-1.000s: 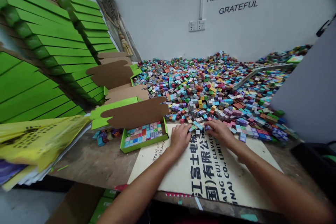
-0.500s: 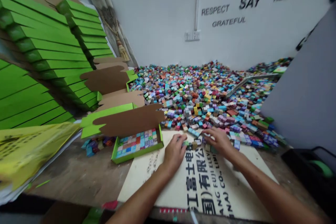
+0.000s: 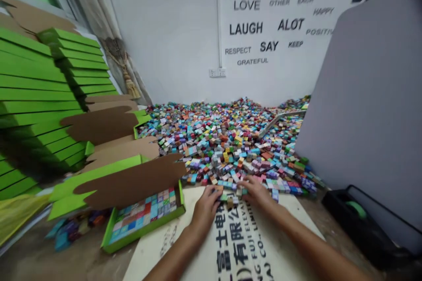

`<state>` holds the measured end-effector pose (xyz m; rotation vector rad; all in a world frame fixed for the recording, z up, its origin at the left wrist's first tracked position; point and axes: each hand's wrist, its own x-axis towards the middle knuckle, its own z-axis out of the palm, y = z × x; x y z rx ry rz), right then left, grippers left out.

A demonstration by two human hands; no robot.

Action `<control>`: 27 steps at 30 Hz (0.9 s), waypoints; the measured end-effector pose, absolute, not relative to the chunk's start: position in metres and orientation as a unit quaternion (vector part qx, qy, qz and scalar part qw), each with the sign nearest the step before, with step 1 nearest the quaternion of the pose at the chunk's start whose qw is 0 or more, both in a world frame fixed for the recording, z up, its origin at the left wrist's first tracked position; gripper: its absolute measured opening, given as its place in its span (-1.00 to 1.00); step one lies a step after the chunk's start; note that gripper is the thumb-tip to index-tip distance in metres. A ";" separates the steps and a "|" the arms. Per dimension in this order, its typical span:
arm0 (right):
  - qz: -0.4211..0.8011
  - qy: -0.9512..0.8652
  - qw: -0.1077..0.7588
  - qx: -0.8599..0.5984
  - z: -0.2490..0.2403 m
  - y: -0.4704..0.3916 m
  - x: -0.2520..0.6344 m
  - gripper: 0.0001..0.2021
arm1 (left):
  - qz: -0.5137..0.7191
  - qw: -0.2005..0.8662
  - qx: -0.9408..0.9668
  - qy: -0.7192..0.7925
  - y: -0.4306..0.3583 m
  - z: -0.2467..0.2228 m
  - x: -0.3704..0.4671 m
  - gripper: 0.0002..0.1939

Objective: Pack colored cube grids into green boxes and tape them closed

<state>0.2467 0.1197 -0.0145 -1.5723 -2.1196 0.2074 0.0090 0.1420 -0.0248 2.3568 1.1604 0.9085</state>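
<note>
My left hand point(image 3: 205, 208) rests at the far edge of a pale printed board point(image 3: 184, 232), its fingers curled against a small orange-topped block point(image 3: 218, 188). Across from it, my right hand point(image 3: 259, 195) bends its fingers down over a small greyish block point(image 3: 243, 191); its thumb is partly hidden. Between the hands sits a short row of little patterned blocks, among them a green-and-white block point(image 3: 225, 196). Left of my left hand lies an open green box point(image 3: 148, 227), holding rows of coloured blocks, its brown cardboard lid point(image 3: 132, 182) raised.
A wide heap of small coloured blocks point(image 3: 211, 136) spreads back to the wall. Stacked green boxes point(image 3: 36, 105) rise at left. A grey panel point(image 3: 359, 96) and a black tape dispenser point(image 3: 362, 224) stand at right. A metal strip point(image 3: 275, 120) lies on the heap.
The view has tipped up and turned right, so everything sits lower and farther left. My right hand's fingers have come in closer to the row of blocks; my left hand stays at the orange-topped block.
</note>
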 end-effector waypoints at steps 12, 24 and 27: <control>0.089 -0.743 0.289 -0.598 -0.026 0.105 0.274 -0.75 | 0.223 0.090 0.882 0.405 0.117 -0.013 0.030 -0.70; 0.148 -0.712 0.256 -0.637 -0.019 0.094 0.277 -0.77 | 0.217 0.084 0.875 0.424 0.132 -0.015 0.045 -0.69; 0.120 -0.727 0.247 -0.630 -0.018 0.091 0.274 -0.74 | 0.211 0.099 0.864 0.446 0.143 -0.017 0.041 -0.48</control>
